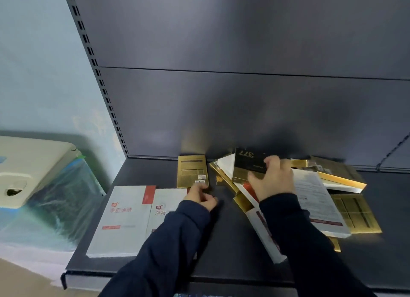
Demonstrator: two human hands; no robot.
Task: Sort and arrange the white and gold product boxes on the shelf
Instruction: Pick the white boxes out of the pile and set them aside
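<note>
On the dark shelf [226, 248] two white boxes with red marks lie flat side by side at the left, one [121, 219] fully in view and the other [165, 208] partly under my left sleeve. Behind them a gold box [192, 170] lies flat near the back panel. My left hand [203, 197] touches that gold box's near edge with its fingertips. My right hand [273, 181] grips a black and gold box [248, 163] printed "377", on top of a jumbled pile of gold and white boxes [321, 199] at the right.
A slotted upright [97, 74] marks the shelf's left side, and a dark back panel [244, 97] closes it behind. To the left stands a cream appliance [28, 168] on plastic-wrapped goods [57, 208]. The shelf's front edge [199, 276] runs across the bottom.
</note>
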